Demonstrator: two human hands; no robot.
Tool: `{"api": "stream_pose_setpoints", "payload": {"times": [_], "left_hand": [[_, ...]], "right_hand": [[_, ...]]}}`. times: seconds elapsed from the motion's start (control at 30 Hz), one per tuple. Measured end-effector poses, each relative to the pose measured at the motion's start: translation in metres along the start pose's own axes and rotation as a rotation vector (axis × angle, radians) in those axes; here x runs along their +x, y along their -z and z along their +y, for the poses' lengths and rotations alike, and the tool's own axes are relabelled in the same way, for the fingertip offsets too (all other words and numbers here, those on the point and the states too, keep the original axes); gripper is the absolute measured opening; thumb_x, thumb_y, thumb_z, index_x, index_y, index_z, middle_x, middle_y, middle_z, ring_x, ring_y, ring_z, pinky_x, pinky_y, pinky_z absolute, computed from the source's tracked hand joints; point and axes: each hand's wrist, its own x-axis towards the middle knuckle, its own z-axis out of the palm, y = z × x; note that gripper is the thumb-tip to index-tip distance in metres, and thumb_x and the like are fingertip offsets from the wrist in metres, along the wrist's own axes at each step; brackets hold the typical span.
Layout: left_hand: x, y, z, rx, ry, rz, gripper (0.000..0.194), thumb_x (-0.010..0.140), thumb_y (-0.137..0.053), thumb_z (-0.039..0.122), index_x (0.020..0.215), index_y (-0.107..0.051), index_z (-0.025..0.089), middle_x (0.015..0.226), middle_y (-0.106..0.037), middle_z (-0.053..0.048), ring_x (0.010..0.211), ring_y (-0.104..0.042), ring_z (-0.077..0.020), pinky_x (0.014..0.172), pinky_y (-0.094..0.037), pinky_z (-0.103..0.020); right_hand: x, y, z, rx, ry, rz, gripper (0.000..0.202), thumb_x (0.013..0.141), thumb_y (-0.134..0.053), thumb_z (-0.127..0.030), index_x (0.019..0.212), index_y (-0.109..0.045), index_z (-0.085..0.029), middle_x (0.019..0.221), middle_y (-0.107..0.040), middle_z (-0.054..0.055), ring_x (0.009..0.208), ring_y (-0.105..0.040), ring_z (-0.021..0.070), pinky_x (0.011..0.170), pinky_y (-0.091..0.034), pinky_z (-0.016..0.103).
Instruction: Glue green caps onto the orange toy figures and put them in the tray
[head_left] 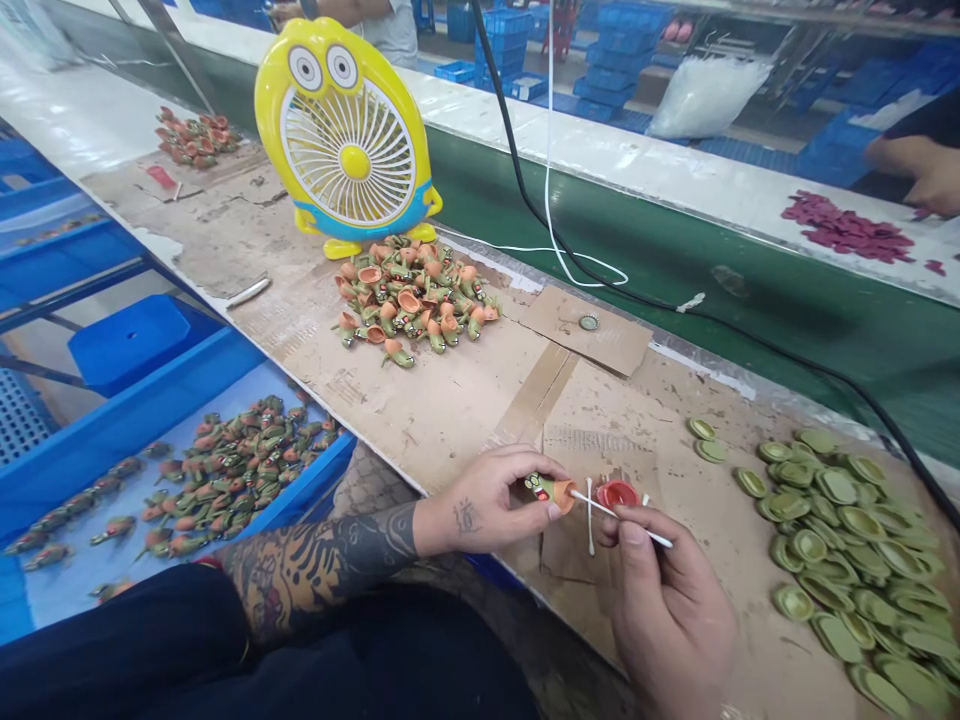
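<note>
Your left hand (484, 508) pinches a green-and-orange figurine piece (559, 495) — your right hand (670, 605) holds a cotton swab (604, 510) at its orange end.

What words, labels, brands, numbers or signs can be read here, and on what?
None can be read.
Cardboard: faint marks, perhaps print, too blurred to read.
Left hand: inked mark, too small to tell whether it is lettering.
Yellow fan: no lettering I can make out.
</note>
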Motion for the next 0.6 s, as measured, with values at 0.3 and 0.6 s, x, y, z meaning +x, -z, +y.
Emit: {"api": "stream_pose_setpoints", "payload": {"times": [0.3,0.6], "left_hand": [[-0.002,-0.007,-0.013,-0.284,0.194,0.056,0.032,0.086,-0.073,0.034,0.110,-0.064,0.015,0.101,-0.065,-0.007,0.080,-0.060,-0.0151,0.071,-0.049,-0.026],[0.005,-0.001,-0.016,-0.734,0.369,0.029,0.050,0.070,-0.093,0.044,0.100,-0.070,0.012,0.095,-0.070,-0.006,0.086,-0.064,-0.0139,0.081,-0.050,-0.027]], "right_hand": [[0.021,0.026,0.010,-0.518,-0.035,0.120,0.033,0.092,-0.058,-0.052,0.095,-0.073,-0.022,0.085,-0.074,0.005,0.074,-0.066,0.0213,0.069,-0.046,0.031],[0.025,0.026,0.019,-0.589,0.047,0.018,0.031,0.095,-0.055,-0.049,0.097,-0.072,-0.023,0.084,-0.074,0.006,0.078,-0.068,0.0238,0.073,-0.047,0.033]]}}
